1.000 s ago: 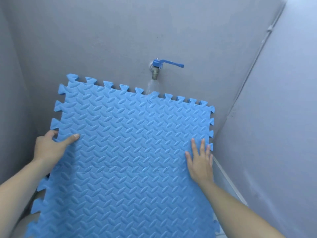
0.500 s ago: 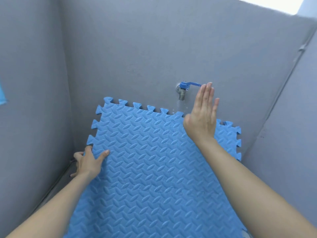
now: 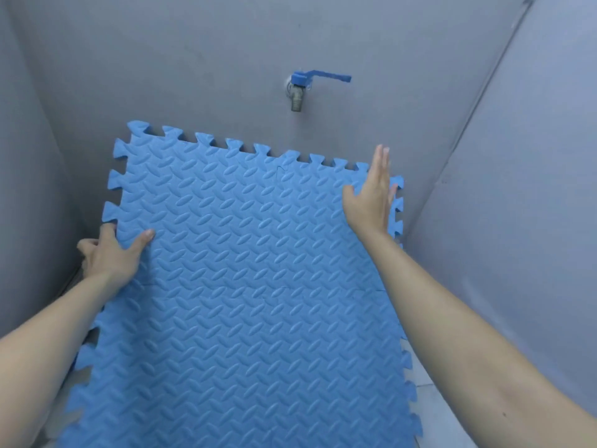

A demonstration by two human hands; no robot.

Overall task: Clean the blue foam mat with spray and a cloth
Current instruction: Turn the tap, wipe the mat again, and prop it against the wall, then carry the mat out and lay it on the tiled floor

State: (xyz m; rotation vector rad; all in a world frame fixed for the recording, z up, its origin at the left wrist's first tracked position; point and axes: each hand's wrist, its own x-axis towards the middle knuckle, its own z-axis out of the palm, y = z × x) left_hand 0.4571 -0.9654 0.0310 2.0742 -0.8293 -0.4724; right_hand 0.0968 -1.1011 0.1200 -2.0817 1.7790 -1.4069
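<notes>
The blue interlocking foam mat [image 3: 252, 279], textured with a raised diamond-plate pattern and toothed along its edges, leans tilted in a grey-walled corner, its top edge resting against the back wall just below the tap. The left hand [image 3: 109, 253] holds the mat's left edge, thumb laid across the front face and fingers curled behind the teeth, a pinching grip on the foam. The right hand [image 3: 371, 202] is spread flat with fingers together and pointing up, over the mat's upper right corner; whether the palm touches the foam cannot be told.

Above the mat, the brass wall tap with a blue lever handle [image 3: 300, 88] shows no water running. No spray bottle or cloth is in view.

This looks like the rinsing or positioning stage, with the mat propped to be wetted or to drain. The next move probably calls for steadying the mat with the left hand while the right fetches spray or cloth.
</notes>
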